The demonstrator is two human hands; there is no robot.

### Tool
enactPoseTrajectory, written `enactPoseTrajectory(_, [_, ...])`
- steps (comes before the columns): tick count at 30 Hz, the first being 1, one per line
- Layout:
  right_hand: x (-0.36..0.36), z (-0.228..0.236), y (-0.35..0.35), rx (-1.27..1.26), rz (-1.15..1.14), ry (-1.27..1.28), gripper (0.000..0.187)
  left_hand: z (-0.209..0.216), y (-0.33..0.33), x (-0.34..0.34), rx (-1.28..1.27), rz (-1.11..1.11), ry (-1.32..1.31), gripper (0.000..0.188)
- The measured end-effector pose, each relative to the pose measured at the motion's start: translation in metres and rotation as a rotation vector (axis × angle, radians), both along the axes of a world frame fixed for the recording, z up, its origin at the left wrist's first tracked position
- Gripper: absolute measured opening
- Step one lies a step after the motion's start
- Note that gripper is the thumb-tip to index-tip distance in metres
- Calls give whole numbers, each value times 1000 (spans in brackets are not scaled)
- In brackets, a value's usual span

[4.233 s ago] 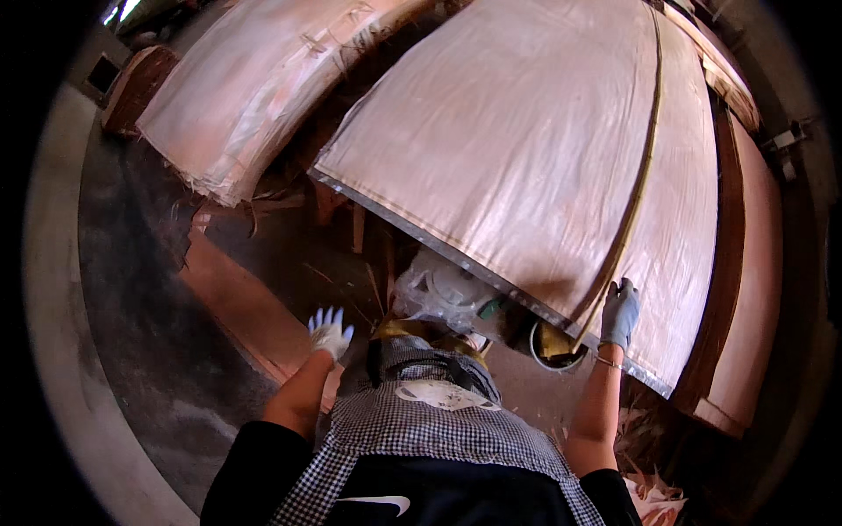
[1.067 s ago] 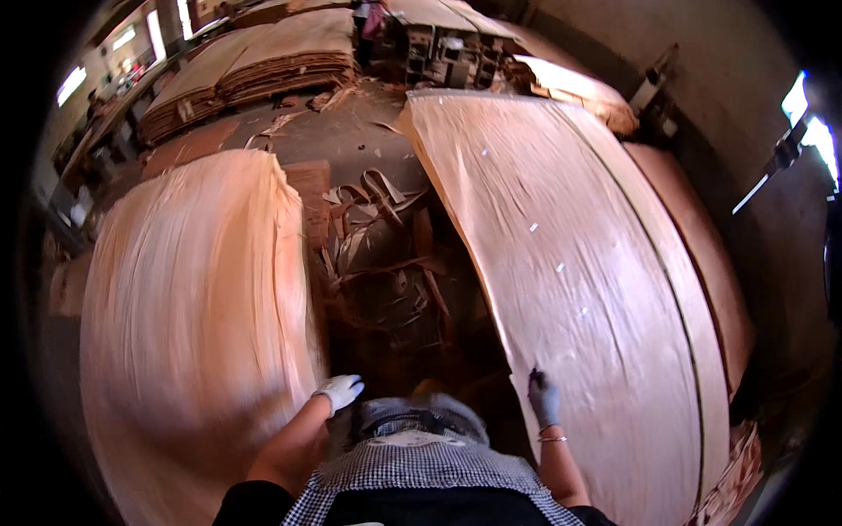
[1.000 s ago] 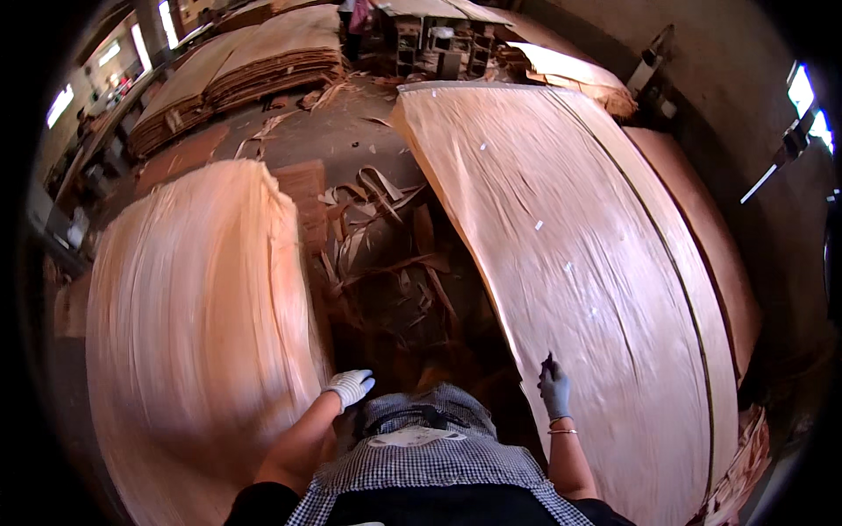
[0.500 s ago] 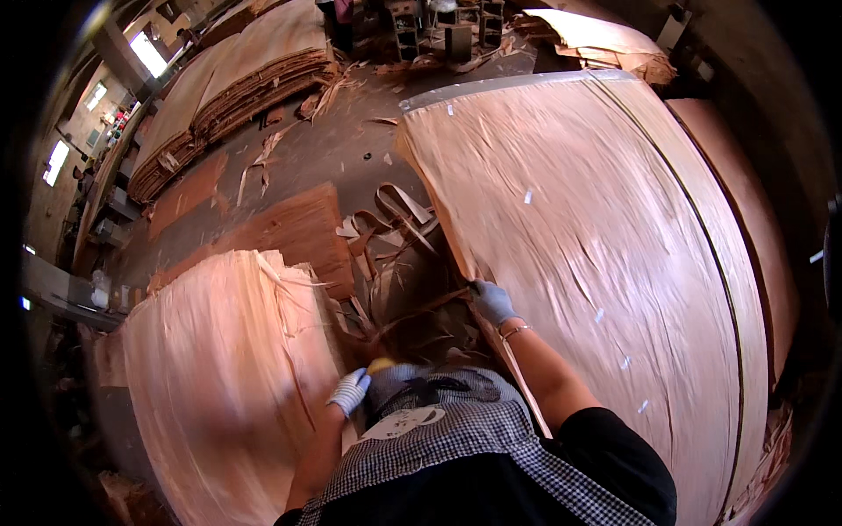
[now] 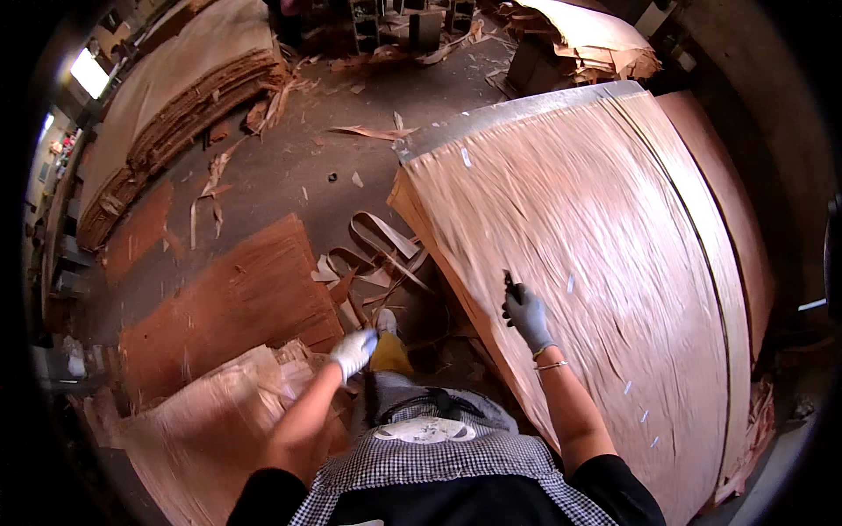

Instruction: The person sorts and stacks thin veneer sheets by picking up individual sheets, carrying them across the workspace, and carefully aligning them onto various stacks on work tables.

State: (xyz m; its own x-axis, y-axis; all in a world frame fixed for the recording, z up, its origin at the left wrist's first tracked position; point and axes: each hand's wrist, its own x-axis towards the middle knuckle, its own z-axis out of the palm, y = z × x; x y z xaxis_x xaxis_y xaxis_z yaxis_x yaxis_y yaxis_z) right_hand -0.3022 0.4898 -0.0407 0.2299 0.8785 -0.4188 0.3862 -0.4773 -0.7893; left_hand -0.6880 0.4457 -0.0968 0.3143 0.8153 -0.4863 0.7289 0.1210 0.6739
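My right hand (image 5: 528,317), in a grey glove, is closed round a small black tool (image 5: 510,282) that looks like a utility knife. Hand and tool are over the left part of a broad, wrinkled sheet of pale wood veneer (image 5: 605,228) on a raised stack. Several small white marks dot the sheet. My left hand (image 5: 354,352), in a whitish glove, hangs in front of my body, near a lower pile of pale veneer (image 5: 210,421). Its fingers are blurred, so their grip is unclear.
Reddish-brown veneer (image 5: 232,307) lies on the floor at left, beside curled offcut strips (image 5: 386,237). A tall veneer stack (image 5: 193,83) stands far left. A grey strip (image 5: 526,112) edges the sheet's far end. Another veneer pile (image 5: 588,39) is behind it.
My right hand has moved from the sheet's left edge onto its surface, and the black tool now shows. My left hand has shifted forward from the near pile. The view has turned somewhat.
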Motion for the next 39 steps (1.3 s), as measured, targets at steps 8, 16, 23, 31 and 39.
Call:
enactPoseTrajectory(8, [-141,-19,207,186,360,-569,24,35,321,28,578,-185,34,37])
enactPoseTrajectory(16, [-183,-30,289,22,392,-712,19,16,424,65,884,-612,177,42])
enactPoseTrajectory(23, [-176,-21,261,-63,326,-674,17,-9,435,61,1015,-659,313,39])
enactPoseTrajectory(31, [-61,1,1,-338,353,-740,18,29,378,85,1078,-515,526,41])
enactPoseTrajectory(39, [-13,-3,-88,-208,346,-656,13,15,154,186,947,-925,165,39])
